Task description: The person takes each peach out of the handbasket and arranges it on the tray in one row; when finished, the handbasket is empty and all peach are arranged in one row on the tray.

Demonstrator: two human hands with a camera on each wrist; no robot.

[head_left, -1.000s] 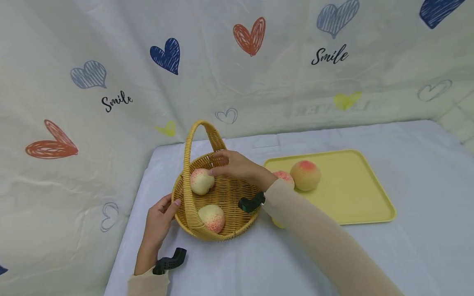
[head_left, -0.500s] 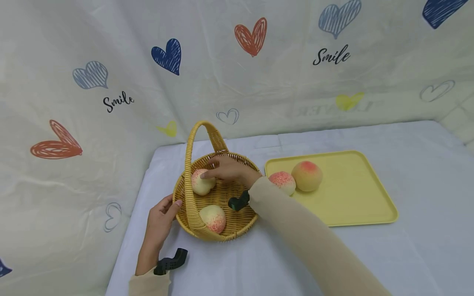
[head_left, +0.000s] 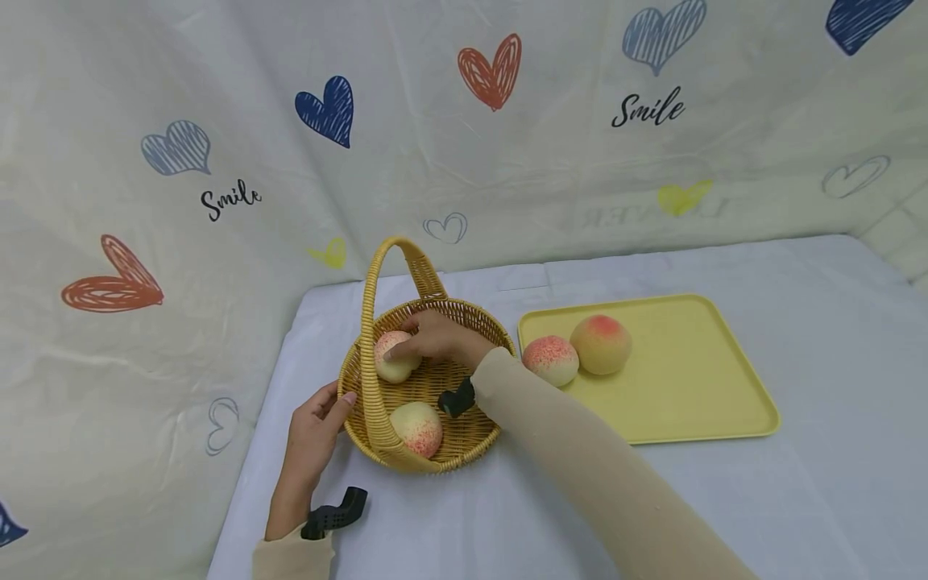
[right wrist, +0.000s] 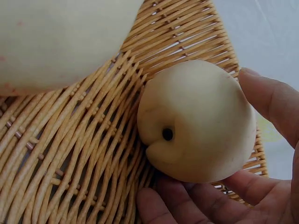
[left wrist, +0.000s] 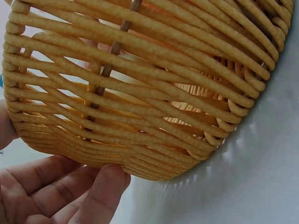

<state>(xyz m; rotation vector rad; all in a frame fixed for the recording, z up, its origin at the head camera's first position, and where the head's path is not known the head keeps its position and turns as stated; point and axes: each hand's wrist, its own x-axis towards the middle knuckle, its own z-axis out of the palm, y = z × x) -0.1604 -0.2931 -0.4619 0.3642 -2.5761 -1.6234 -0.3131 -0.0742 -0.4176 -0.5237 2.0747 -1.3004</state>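
Note:
A round wicker basket (head_left: pixel 458 439) with a tall arched handle (head_left: pixel 370 354) stands on the left part of the table. My left hand (head_left: pixel 312 431) grips its left rim, thumb on top and fingers outside; the left wrist view shows the fingertips against the woven wall (left wrist: pixel 140 93). Inside the basket, my right hand (head_left: pixel 438 337) holds a pale peach (head_left: pixel 394 364) speckled pink. In the right wrist view, the thumb lies on one side of this peach (right wrist: pixel 201 121) and the fingers curl under the other. A second speckled peach (head_left: pixel 418 427) rests at the basket's front.
Right of the basket lies a yellow rectangular tray (head_left: pixel 696 370). On its left end sit a pink-speckled peach (head_left: pixel 551 360) and a larger orange-toned peach (head_left: pixel 601 345), side by side. A white cloth (head_left: pixel 834 338) covers the table, and a curtain printed with hearts hangs behind.
My right hand has moved left and down into the basket, its fingers closing round the rear peach. The speckled peach on the tray has come into fuller view. My left hand stays at the rim.

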